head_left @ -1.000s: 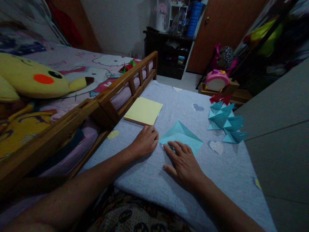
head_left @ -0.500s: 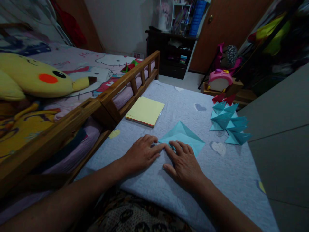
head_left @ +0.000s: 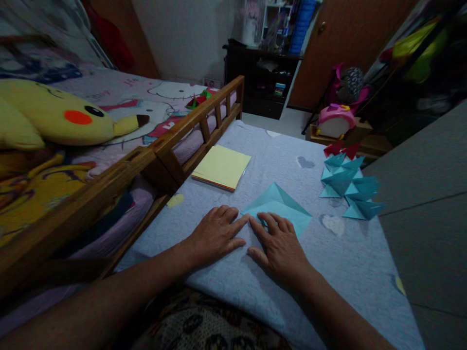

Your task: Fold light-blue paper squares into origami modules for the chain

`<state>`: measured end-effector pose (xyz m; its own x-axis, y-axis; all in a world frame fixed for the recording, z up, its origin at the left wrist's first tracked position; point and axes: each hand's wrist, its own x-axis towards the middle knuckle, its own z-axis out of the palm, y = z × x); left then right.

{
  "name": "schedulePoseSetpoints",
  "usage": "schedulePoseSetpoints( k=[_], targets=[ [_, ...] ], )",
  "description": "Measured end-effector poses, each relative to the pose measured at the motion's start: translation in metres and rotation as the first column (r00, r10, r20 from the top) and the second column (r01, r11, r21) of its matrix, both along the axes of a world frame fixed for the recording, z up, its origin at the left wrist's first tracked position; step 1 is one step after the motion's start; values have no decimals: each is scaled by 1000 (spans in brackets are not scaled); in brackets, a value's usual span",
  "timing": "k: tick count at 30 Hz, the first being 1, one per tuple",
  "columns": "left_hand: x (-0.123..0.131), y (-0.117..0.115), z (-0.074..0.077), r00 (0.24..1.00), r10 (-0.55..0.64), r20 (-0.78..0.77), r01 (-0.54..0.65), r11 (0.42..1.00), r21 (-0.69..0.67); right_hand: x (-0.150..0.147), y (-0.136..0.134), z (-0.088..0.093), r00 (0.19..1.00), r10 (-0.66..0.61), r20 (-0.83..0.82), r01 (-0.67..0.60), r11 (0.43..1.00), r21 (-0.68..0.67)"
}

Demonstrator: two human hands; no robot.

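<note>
A dim home bedroom, likely a child's: cartoon-print bed point(head_left: 120, 104) with wooden rail point(head_left: 189, 124), yellow plush toy point(head_left: 54, 119), dark shelf unit point(head_left: 262, 78), wooden door point(head_left: 346, 43).

Bare arms, patterned garment at the lap

Both forearms were bare to the near edge of view, with no sleeves, watch, rings or bracelets visible on the left hand point(head_left: 215, 233) or the right hand point(head_left: 279, 245). A dark garment point(head_left: 204, 325) with a pale rounded print covered the lap, its pattern dim in the low light.
</note>
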<state>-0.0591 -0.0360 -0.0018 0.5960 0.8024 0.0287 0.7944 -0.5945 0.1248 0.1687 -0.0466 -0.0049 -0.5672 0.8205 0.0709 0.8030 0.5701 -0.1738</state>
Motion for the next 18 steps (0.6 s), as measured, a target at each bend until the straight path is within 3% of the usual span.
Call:
schedulePoseSetpoints(
  k=[18],
  targets=[
    [0, -7, -5, 999, 47, -24, -46, 997, 63, 0, 0, -3, 1000, -4, -21, 4, 1000, -17]
  ],
)
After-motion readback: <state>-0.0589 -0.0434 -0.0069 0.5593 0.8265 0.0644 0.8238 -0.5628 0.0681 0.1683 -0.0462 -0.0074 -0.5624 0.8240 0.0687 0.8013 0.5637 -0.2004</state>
